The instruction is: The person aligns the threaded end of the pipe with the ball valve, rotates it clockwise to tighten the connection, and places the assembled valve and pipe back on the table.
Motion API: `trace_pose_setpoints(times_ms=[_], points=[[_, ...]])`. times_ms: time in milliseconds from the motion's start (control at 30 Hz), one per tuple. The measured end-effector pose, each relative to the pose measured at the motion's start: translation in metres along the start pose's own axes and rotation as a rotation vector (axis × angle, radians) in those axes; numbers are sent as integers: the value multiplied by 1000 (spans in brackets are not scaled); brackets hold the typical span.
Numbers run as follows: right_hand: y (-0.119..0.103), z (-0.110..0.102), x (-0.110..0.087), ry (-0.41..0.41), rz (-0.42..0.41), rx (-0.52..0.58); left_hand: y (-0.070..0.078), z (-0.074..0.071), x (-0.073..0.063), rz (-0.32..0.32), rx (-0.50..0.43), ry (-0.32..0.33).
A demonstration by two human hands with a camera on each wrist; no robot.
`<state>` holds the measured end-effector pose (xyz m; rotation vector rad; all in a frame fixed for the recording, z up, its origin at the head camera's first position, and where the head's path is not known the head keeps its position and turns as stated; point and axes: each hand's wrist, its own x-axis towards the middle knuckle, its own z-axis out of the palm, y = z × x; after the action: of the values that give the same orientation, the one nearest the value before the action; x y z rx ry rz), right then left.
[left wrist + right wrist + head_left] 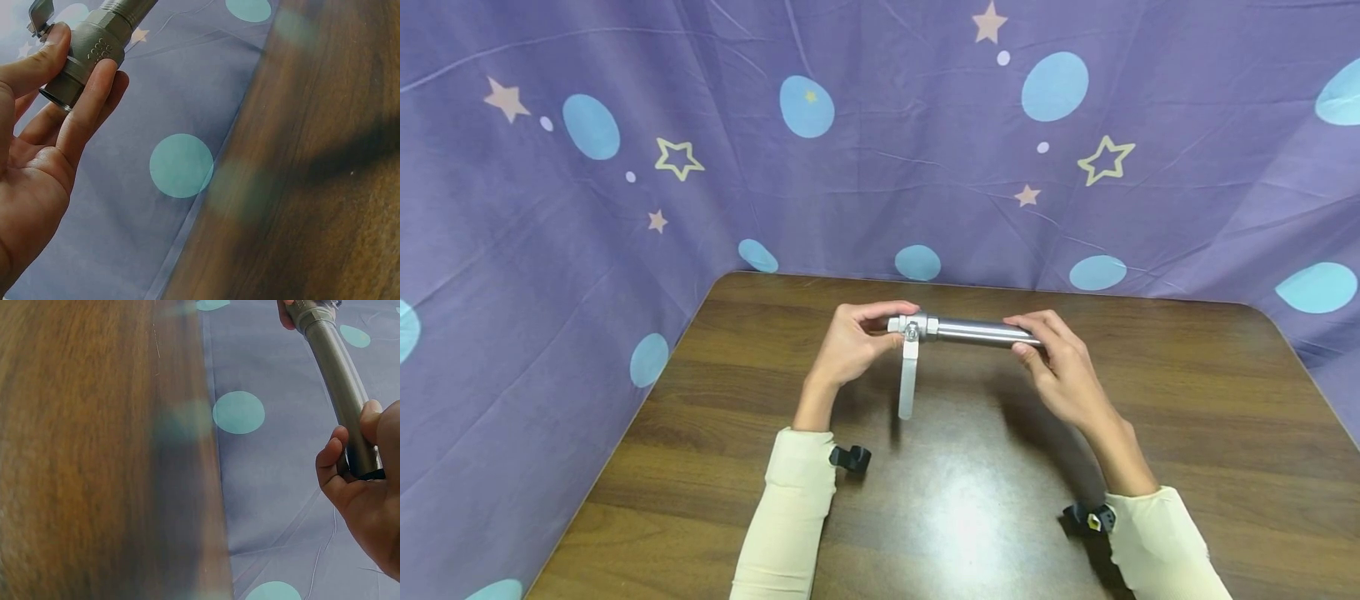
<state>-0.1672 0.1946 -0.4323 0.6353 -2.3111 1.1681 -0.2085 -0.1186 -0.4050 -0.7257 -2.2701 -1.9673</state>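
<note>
The left hand [847, 345] pinches the ball valve [913, 326] above the wooden table [722, 367], lever [907, 387] toward six o'clock; toward three runs the metal pipe [973, 331], pinched by the right hand [1066, 371]. Likely heavy, rigid, slick: hold the hex flats [932, 326].

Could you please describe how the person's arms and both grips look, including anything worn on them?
The left sleeve and right sleeve are pale cream and plain. The left grip and right grip are ungloved. A small black fitting sits at the left sleeve's end; a second black fitting, with a yellow detail, at the right's.
</note>
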Motion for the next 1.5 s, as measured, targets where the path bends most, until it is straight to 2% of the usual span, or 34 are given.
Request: trace_pose_setpoints(times_ms=[533,767,867,1033,1133,1500], points=[[-1,-2,0,-51,8,-56,-4,0,0,0,19,-3],[-3,-2,0,-50,18,7,-3,0,-1,-4,17,16],[-4,-1,0,-30,-7,24,-3,0,-1,-3,14,22],[-3,0,2,26,-109,23,-3,-1,0,5,4,25],[-3,0,3,40,-140,20,-3,0,0,1,-4,25],[-3,1,3,46,-131,6,-3,-1,0,-3,-14,24]])
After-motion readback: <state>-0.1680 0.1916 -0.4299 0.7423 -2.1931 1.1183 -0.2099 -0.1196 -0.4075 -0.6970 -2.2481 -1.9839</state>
